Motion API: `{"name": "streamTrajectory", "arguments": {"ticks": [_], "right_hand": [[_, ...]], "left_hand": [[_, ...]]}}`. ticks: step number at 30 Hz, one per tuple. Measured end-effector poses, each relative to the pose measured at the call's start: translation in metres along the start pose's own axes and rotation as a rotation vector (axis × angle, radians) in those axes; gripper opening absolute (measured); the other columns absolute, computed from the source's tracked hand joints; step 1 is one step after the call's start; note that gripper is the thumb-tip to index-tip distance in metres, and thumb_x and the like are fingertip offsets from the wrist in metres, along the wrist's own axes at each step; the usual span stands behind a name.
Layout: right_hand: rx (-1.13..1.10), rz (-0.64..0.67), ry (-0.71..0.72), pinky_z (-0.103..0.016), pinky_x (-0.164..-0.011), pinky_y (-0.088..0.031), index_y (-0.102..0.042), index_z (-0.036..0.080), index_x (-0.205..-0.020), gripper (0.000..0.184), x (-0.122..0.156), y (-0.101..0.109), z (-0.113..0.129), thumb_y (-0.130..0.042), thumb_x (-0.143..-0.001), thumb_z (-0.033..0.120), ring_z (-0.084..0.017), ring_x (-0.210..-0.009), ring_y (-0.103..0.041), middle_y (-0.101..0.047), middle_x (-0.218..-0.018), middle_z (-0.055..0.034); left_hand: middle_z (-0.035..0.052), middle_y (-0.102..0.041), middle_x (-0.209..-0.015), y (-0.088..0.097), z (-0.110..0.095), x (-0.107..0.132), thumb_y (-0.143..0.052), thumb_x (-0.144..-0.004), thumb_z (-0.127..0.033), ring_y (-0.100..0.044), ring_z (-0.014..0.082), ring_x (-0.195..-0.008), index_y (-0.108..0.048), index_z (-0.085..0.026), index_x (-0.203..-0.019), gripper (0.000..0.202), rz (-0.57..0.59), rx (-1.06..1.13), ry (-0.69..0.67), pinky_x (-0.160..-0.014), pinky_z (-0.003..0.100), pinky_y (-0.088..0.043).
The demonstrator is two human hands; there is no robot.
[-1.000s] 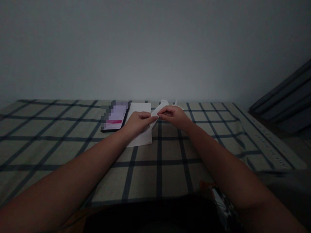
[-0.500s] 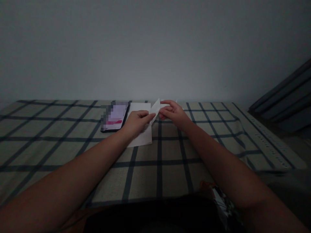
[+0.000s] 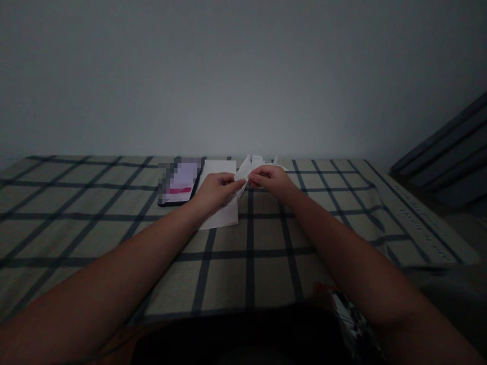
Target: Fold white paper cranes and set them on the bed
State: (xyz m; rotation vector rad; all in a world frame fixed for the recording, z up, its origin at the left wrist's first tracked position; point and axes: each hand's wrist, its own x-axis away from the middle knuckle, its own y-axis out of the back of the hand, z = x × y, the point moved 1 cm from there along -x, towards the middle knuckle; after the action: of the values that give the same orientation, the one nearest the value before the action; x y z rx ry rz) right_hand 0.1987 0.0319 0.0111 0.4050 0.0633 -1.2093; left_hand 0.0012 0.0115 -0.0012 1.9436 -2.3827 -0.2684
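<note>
A folded piece of white paper is held up between my hands over the table. My left hand is closed on its left side, thumb on top. With thumb and fingertips pinched together, my right hand grips the paper's near right edge. Under my left hand lies a flat white sheet, partly covered by the hand. Behind my right hand are more white paper pieces, mostly hidden by it.
A phone with a lit, partly blurred screen lies left of the sheet. The table wears a checked cloth and stands against a grey wall. Dark slanted panels are at the far right.
My right hand's raised fingers have curled down into a pinch on the paper's edge. More white paper shows behind it. My left hand has barely moved.
</note>
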Motion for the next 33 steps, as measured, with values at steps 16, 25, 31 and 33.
{"name": "streamTrajectory", "arguments": {"ticks": [16, 25, 31, 33], "right_hand": [[0.054, -0.008, 0.028, -0.029, -0.068, -0.052, -0.067, 0.016, -0.078, 0.028, 0.0016, -0.0023, 0.0048, -0.069, -0.082, 0.043, -0.014, -0.07, -0.061, -0.067, -0.074, -0.0033], [0.02, 0.033, 0.024, -0.028, -0.066, -0.05, -0.065, 0.015, -0.076, 0.025, 0.001, -0.0036, 0.0004, -0.069, -0.079, 0.04, -0.013, -0.068, -0.061, -0.065, -0.072, -0.0016], [0.009, 0.021, 0.0, -0.028, -0.067, -0.051, -0.068, 0.015, -0.079, 0.028, 0.0016, -0.0039, 0.0037, -0.071, -0.079, 0.042, -0.013, -0.069, -0.061, -0.067, -0.073, -0.0025], [0.0, 0.019, -0.016, -0.029, -0.068, -0.052, -0.069, 0.015, -0.081, 0.03, 0.0013, -0.0029, 0.0033, -0.072, -0.079, 0.044, -0.012, -0.068, -0.061, -0.068, -0.074, -0.0026]], "left_hand": [[-0.0044, -0.046, -0.052, -0.0012, -0.0048, 0.0017, -0.079, -0.072, -0.053, -0.036, 0.0075, -0.042, -0.067, -0.016, -0.074, 0.039, 0.02, 0.012, 0.051, -0.044, 0.024, -0.017], [-0.0032, -0.052, -0.054, -0.0028, -0.0076, 0.0054, -0.077, -0.073, -0.047, -0.039, 0.0087, -0.046, -0.072, -0.015, -0.078, 0.033, 0.015, -0.048, -0.025, -0.046, 0.024, -0.024], [-0.0031, -0.051, -0.055, -0.0018, -0.0069, 0.0041, -0.078, -0.073, -0.051, -0.038, 0.0088, -0.045, -0.071, -0.015, -0.08, 0.037, 0.003, -0.001, 0.002, -0.046, 0.025, -0.023], [-0.0029, -0.051, -0.056, -0.0001, -0.0055, 0.0024, -0.078, -0.073, -0.052, -0.04, 0.0091, -0.046, -0.071, -0.015, -0.08, 0.037, -0.013, 0.021, 0.002, -0.046, 0.025, -0.023]]}}
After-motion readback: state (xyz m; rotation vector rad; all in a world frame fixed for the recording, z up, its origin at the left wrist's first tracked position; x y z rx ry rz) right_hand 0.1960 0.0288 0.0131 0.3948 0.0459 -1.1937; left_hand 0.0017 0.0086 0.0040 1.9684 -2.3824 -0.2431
